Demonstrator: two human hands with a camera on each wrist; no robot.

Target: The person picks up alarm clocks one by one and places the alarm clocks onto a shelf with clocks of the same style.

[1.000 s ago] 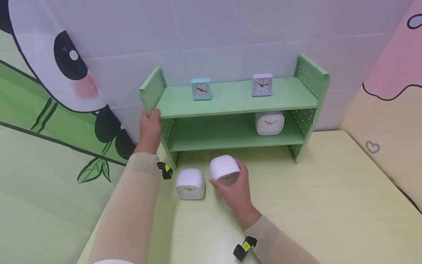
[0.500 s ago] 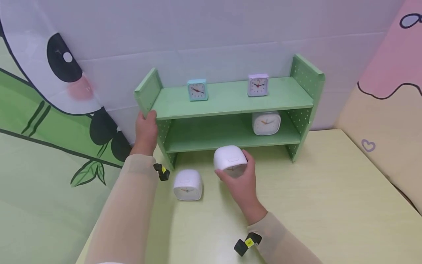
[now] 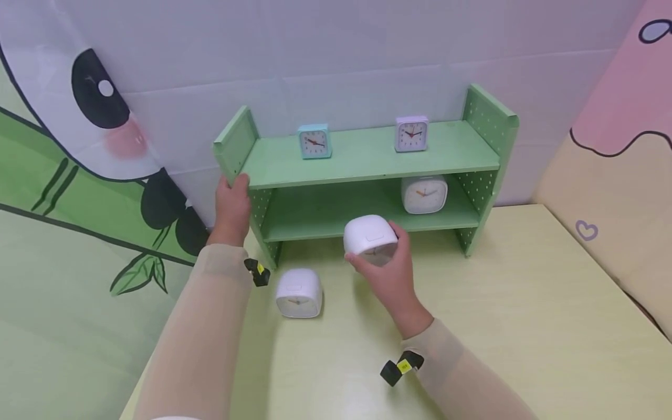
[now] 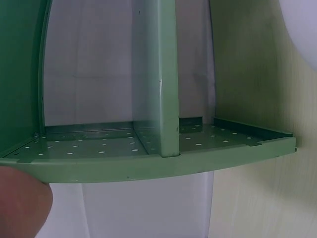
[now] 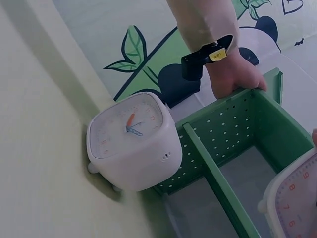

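My left hand [image 3: 231, 213] grips the left side panel of a green two-tier shelf [image 3: 357, 164] at its upper tier. In the left wrist view, part of that hand shows at the edge of the shelf's perforated panel [image 4: 114, 171]. My right hand [image 3: 389, 280] holds a white alarm clock [image 3: 368, 231], thumb on one side and fingers on the other, in front of the lower tier. Its numbered face [image 5: 292, 198] shows at the edge of the right wrist view. A second white alarm clock [image 3: 299, 286] stands on the table left of the held one.
On the upper tier stand a small light-blue clock [image 3: 315, 142] and a small purple clock [image 3: 412, 134]. Another white clock [image 3: 424, 196] stands at the right of the lower tier. The pale wooden table [image 3: 525, 309] meets a printed backdrop [image 3: 362, 52] behind the shelf.
The right hand has lifted the white alarm clock from beside the other one, up and slightly right toward the lower tier. The left hand keeps its grip on the shelf.
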